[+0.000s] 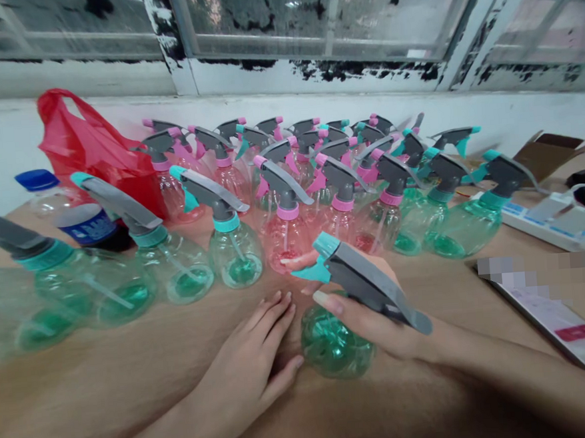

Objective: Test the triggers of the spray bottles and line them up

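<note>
Far left on the table (109, 392): red bag (92, 149), a blue-capped water bottle (79, 217), then the left green bottles (185, 263), all standing w/ grey trigger heads already on. By my reckoning most of the batch is finished, as every bottle I can see wears a head.

My left hand (252, 365) lies palm down on the wood, fingers (273, 310) loosely fanned and holding nothing. Its thumb is just beside the base of the green spray bottle (334, 343); can't tell if it touches.

That bottle sits front and center, nearer me than the rows and tilted. My right hand (374, 320) is wrapped round its neck under the trigger head (367, 284), fingers curled snug, forefinger poking out below the teal nozzle. It's the only bottle not yet in line.

Behind it are the pink bottles (286, 236), mid pack, then the right green bottles (448, 225). Right edge: power strip (547, 218), cardboard box (551, 151) and a printed sheet (565, 320).
</note>
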Tool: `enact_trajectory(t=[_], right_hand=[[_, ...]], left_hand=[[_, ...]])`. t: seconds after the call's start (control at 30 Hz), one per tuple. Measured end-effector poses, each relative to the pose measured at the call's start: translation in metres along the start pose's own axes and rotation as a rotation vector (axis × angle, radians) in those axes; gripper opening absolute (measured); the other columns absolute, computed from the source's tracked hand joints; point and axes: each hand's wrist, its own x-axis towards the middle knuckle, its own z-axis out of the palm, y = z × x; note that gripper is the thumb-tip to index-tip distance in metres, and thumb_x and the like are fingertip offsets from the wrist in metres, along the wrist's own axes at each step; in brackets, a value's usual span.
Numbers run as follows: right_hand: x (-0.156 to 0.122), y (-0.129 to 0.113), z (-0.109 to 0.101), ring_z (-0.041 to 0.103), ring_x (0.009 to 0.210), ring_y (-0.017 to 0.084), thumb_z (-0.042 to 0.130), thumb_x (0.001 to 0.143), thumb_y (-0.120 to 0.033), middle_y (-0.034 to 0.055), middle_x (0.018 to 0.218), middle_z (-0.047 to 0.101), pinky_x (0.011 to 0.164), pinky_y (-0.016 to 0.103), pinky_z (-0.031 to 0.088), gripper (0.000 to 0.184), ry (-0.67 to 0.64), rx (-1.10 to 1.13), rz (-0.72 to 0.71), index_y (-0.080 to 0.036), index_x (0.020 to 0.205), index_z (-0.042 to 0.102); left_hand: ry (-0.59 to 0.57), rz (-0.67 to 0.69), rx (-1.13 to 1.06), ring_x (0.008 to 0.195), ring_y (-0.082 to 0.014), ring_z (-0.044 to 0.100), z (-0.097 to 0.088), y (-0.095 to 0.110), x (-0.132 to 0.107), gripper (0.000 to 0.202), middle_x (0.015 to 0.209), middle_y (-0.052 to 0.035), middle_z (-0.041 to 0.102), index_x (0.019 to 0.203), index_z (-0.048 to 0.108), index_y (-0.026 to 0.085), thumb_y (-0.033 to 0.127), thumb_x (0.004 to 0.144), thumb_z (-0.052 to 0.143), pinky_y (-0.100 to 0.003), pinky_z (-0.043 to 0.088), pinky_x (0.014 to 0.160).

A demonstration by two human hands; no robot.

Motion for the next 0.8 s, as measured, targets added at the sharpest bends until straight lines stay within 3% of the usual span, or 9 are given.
enact_trajectory(t=[0.23, 0.33, 0.57, 0.67, 0.8], right_hand=[[-0.0002, 0.0006, -0.0003, 0.064, 0.062, 0.012, 0.057, 0.084, -0.023, 0.0011, 0.080, 0.065, 0.060, 0.024, 0.053, 0.023, -0.030, 0.016, 0.004, -0.020, 0.106, 0.059], [0.0002, 0.0022, -0.0003, 0.062, 0.059, 0.012, 0.058, 0.083, -0.024, -0.0012, 0.073, 0.063, 0.057, 0.024, 0.052, 0.025, -0.042, 0.053, 0.026, -0.020, 0.108, 0.058], [0.0034, 0.0028, -0.0033, 0.049, 0.047, 0.009, 0.062, 0.082, -0.021, -0.0062, 0.061, 0.055, 0.046, 0.022, 0.044, 0.006, -0.052, 0.030, 0.019, -0.022, 0.083, 0.056], [0.0036, 0.0009, -0.0057, 0.055, 0.053, 0.010, 0.062, 0.083, -0.022, -0.0046, 0.064, 0.056, 0.052, 0.023, 0.048, 0.007, -0.077, -0.006, 0.030, -0.021, 0.080, 0.056], [0.0019, 0.0029, -0.0054, 0.064, 0.060, 0.011, 0.061, 0.085, -0.023, -0.0023, 0.077, 0.066, 0.059, 0.023, 0.054, 0.007, -0.076, 0.011, 0.015, -0.022, 0.092, 0.059]], left_hand=[[-0.012, -0.009, -0.009, 0.137, -0.0316, 0.038, -0.0004, 0.0001, 0.0005, 0.059, 0.150, -0.0170, 0.041, 0.146, 0.034, 0.012, 0.033, 0.095, 0.055, -0.050, 0.038, 0.109], [-0.016, -0.005, 0.004, 0.138, -0.0318, 0.037, -0.0008, 0.0002, 0.0003, 0.059, 0.149, -0.0175, 0.041, 0.145, 0.036, 0.010, 0.033, 0.094, 0.056, -0.050, 0.038, 0.109], [-0.044, -0.017, 0.011, 0.135, -0.0334, 0.041, -0.0050, 0.0029, 0.0023, 0.056, 0.148, -0.0176, 0.043, 0.144, 0.039, 0.012, 0.034, 0.095, 0.054, -0.053, 0.041, 0.105], [-0.040, -0.022, 0.000, 0.135, -0.0335, 0.041, -0.0042, 0.0026, 0.0023, 0.055, 0.147, -0.0168, 0.045, 0.144, 0.039, 0.014, 0.034, 0.095, 0.054, -0.053, 0.041, 0.105], [-0.018, -0.013, -0.001, 0.137, -0.0322, 0.039, -0.0023, 0.0009, 0.0012, 0.058, 0.149, -0.0155, 0.042, 0.147, 0.034, 0.016, 0.034, 0.095, 0.054, -0.053, 0.038, 0.107]])
